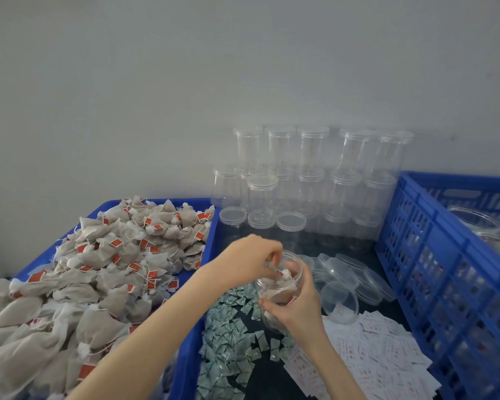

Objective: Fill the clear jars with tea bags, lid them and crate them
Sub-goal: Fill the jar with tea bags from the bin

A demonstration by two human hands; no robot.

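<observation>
Beige tea bags [104, 272] with red tags, blue crate [445, 269], green-white sachets [231, 336]

We take this for a small packing workroom: a blue tray [211, 226] heaped with tea bags [98, 272], stacked lidded clear jars [309, 174] against a bare grey wall [185, 82], loose lids [347, 275], piled sachets [228, 342], and a blue slatted crate [445, 269].

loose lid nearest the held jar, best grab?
Take the loose lid by its rim, from above and the right. It lies among overlapping lids, open side showing, so the thin wall is exposed for a pinch. The right hand grips the jar; the left hand is at its mouth with a tea bag.
</observation>
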